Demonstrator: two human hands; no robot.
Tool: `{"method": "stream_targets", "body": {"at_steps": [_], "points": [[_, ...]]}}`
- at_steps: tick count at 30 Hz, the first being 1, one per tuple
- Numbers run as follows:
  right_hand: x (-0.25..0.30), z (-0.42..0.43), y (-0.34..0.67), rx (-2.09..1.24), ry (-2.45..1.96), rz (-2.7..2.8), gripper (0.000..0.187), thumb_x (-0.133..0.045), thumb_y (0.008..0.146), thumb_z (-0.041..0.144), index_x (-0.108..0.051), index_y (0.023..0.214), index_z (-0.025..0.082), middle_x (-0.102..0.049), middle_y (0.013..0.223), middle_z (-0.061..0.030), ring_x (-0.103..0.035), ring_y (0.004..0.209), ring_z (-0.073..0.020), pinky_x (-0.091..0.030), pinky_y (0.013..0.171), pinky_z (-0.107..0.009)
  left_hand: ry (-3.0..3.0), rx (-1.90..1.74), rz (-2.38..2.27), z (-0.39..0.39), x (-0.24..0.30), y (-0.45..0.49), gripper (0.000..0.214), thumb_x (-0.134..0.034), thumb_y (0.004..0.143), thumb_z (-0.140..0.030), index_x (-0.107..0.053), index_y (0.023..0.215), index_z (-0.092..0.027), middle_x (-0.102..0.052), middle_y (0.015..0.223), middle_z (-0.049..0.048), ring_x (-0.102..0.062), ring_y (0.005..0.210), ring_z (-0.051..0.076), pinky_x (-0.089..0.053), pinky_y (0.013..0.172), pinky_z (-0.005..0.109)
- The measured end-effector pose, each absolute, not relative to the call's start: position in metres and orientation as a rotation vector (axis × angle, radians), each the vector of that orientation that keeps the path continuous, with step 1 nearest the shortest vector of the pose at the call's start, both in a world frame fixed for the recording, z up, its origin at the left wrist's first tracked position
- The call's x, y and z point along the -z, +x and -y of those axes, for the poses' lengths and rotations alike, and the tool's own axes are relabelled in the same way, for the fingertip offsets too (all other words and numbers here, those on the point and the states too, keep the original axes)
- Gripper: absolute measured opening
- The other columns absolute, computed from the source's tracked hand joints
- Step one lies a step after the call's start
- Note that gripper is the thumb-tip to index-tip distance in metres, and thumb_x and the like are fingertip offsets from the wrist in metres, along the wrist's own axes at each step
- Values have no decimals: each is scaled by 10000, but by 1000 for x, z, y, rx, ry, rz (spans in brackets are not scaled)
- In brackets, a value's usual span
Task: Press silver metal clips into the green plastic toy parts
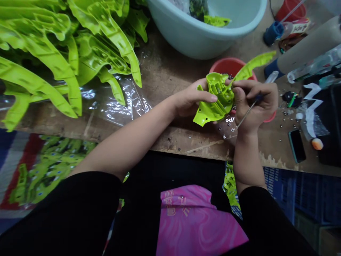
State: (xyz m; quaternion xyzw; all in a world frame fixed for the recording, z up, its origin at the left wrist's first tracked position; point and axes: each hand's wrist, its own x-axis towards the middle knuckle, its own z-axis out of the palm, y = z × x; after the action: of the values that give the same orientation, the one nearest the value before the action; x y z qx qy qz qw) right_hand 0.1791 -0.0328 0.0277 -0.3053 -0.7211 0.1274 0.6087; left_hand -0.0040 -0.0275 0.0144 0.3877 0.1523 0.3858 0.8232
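Note:
My left hand is closed round a lime-green plastic shell, its thumb lying across the ribbed inner side. A long curved arm of the shell points up to the right. My right hand is at the shell's right side, thumb and forefinger pinched against it; whether a small part is between them, I cannot tell. The same hand grips a screwdriver, its clear handle sticking out above the knuckles and its thin shaft slanting down left, away from the shell. Behind the shell stands a red bowl, partly hidden.
Many lime-green shells are piled on clear plastic film at the left. A pale blue basin stands at the back. Small metal pieces lie loose near my hands. At the right are a phone and several bottles.

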Motion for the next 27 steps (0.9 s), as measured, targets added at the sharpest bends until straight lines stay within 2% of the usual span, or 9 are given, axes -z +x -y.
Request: {"method": "stream_targets", "body": {"at_steps": [5,9,15,20,27], "points": [[-33,36,188,-302,-795,1711,335,-787,971,298,-458,907,290,-776,999,-4,-756,825,-187,-655,785,-436,812,-575,-231,28,-19,-11,630,-748,666,-271,-655,1277,-146,-822,1030,93,-811,867,271,-692,918,523],[-32,33,187,-288,-690,1866,261,-724,988,221,-501,866,278,-790,941,24,-745,918,-189,-637,842,-441,797,-553,-245,25,-12,-9,591,-726,633,-242,-675,1208,-117,-806,871,71,-791,755,249,-679,960,559],[-30,29,187,-205,-708,1946,250,-700,976,234,-494,838,269,-790,904,46,-681,915,-197,-599,853,-479,793,-558,-252,22,-9,-8,526,-681,576,-216,-670,1094,-128,-801,874,62,-800,799,260,-670,978,581],[-29,27,190,-189,-717,1956,223,-708,960,226,-517,862,285,-794,907,41,-675,891,-196,-586,832,-462,838,-539,-290,22,-9,-7,477,-666,550,-253,-686,1018,-160,-797,893,82,-812,1042,364,-649,1022,630],[-29,26,190,-220,-751,1965,228,-668,999,320,-502,843,315,-784,903,23,-676,861,-218,-590,836,-487,815,-538,-180,21,-5,-8,389,-687,621,-246,-717,1004,-186,-812,897,61,-812,1074,356,-613,1113,650]]}}
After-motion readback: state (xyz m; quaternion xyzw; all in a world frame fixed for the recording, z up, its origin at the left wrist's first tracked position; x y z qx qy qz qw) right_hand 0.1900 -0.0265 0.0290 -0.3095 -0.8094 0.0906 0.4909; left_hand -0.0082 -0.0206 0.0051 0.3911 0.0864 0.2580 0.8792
